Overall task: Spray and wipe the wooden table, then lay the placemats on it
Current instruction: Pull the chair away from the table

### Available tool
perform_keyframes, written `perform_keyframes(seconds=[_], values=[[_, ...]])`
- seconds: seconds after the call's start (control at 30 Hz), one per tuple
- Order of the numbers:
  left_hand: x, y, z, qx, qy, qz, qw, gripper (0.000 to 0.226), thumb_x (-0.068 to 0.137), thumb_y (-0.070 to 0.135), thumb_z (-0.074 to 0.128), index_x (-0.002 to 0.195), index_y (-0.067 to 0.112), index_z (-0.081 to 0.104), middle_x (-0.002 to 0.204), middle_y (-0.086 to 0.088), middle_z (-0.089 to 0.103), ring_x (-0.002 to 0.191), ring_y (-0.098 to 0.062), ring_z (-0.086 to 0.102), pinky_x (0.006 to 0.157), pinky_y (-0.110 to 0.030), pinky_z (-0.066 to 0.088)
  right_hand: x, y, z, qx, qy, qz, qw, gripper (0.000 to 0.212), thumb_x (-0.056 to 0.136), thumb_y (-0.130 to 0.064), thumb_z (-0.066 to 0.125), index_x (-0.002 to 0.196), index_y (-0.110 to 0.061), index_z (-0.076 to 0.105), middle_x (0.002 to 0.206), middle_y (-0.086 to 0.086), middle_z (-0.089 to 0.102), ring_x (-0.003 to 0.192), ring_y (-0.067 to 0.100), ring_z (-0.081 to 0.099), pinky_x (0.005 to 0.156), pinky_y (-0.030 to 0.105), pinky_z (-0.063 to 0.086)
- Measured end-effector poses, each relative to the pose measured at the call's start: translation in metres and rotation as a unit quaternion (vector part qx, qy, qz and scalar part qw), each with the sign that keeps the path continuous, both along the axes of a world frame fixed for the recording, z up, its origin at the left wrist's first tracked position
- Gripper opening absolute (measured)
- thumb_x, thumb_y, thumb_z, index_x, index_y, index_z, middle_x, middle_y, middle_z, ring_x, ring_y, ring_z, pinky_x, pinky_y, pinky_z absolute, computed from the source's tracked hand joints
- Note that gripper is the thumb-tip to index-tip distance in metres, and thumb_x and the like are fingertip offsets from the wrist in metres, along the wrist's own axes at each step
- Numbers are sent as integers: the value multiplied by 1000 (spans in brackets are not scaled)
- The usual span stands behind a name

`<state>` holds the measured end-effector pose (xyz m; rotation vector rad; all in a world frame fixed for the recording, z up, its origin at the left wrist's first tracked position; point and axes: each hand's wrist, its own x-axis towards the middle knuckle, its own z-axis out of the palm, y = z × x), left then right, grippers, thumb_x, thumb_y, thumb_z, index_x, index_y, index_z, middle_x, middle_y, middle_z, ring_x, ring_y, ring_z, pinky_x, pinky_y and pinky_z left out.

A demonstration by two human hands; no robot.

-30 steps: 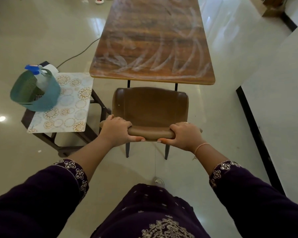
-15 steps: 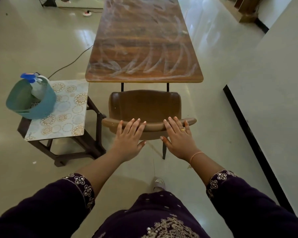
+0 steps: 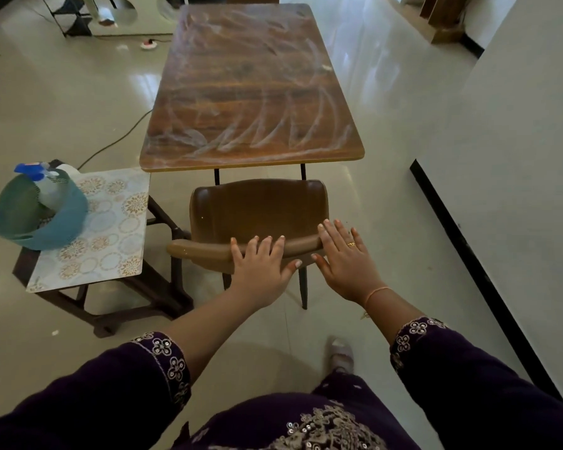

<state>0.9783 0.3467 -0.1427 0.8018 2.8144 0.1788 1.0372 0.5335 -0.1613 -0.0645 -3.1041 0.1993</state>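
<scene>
The wooden table (image 3: 251, 92) stretches away ahead, its top streaked with whitish wipe marks. A brown chair (image 3: 257, 209) stands at its near end. My left hand (image 3: 262, 266) and my right hand (image 3: 345, 258) lie with straight, spread fingers on the top of the chair's backrest (image 3: 202, 250). To the left, a patterned placemat (image 3: 104, 228) lies on a small dark side table (image 3: 163, 287). On it sits a teal basket (image 3: 36, 219) holding a spray bottle (image 3: 43, 183) with a blue nozzle.
A white wall (image 3: 517, 190) with a black skirting runs along the right. A cable (image 3: 117, 141) crosses the glossy floor left of the table. Furniture legs and a power strip (image 3: 148, 44) lie at the far end. My foot (image 3: 340, 352) shows below.
My hands let go of the chair backrest and now lie flat with straight fingers on it. The view has tilted up and shows more of the table's far end.
</scene>
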Motion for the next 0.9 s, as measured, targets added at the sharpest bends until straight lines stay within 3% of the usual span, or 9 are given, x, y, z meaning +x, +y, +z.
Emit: perform_keyframes(seconds=[0.2, 0.4, 0.67, 0.9], values=[[-7, 97, 5, 44, 1, -55, 998, 58, 96, 56, 16, 144, 28, 30, 149, 4, 38, 140, -21, 32, 112, -62, 3, -9, 78, -14, -3, -16, -3, 1000, 63, 102, -45, 21, 153, -10, 7, 161, 9, 8, 148, 22, -1, 118, 36, -5], [-29, 213, -2, 26, -3, -66, 997, 58, 97, 53, 20, 148, 25, 21, 150, 3, 37, 140, -21, 32, 114, -57, 10, -12, 187, -21, -1, -58, -21, 998, 63, 102, -44, 17, 153, -10, 5, 161, 9, 6, 149, 23, -1, 117, 38, -5], [-63, 313, -30, -50, -15, -29, 998, 68, 94, 56, 22, 150, 22, 6, 159, -4, 14, 147, -28, 8, 115, -56, 0, -52, 299, -30, 19, -134, 13, 991, 62, 102, -42, 17, 153, -9, 5, 161, 10, 3, 149, 25, -2, 119, 44, -1], [-115, 357, -48, -69, -3, 8, 998, 71, 94, 55, 22, 151, 19, 0, 160, -12, -2, 147, -30, -7, 115, -52, -8, -131, 343, -36, 25, -166, 44, 985, 63, 102, -42, 18, 152, -7, 6, 161, 13, 1, 148, 26, -4, 118, 46, -2]])
